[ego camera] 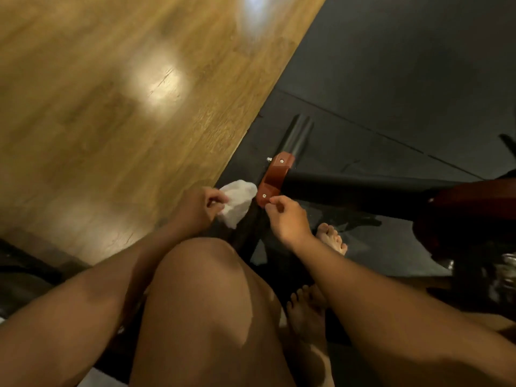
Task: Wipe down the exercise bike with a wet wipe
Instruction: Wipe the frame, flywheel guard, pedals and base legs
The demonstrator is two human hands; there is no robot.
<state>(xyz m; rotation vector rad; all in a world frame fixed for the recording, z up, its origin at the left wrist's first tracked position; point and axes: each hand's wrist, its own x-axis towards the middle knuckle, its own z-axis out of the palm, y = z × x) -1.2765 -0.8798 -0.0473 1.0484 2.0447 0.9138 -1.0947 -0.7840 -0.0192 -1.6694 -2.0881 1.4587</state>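
- White crumpled wet wipe (237, 202), gripped by left hand (195, 209), sits beside red metal bracket (275, 177) at black floor mat's (391, 65) left edge.
- Black exercise-bike base tube (298, 135) runs lengthwise away, up-right.
- Fingertips of right hand (287, 222) touch bracket; grip unclear.

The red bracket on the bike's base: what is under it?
A black bar runs under the red bracket, lying on the black mat. The bracket covers the bar's middle, and the right hand, pinching its lower corner, hides that end.
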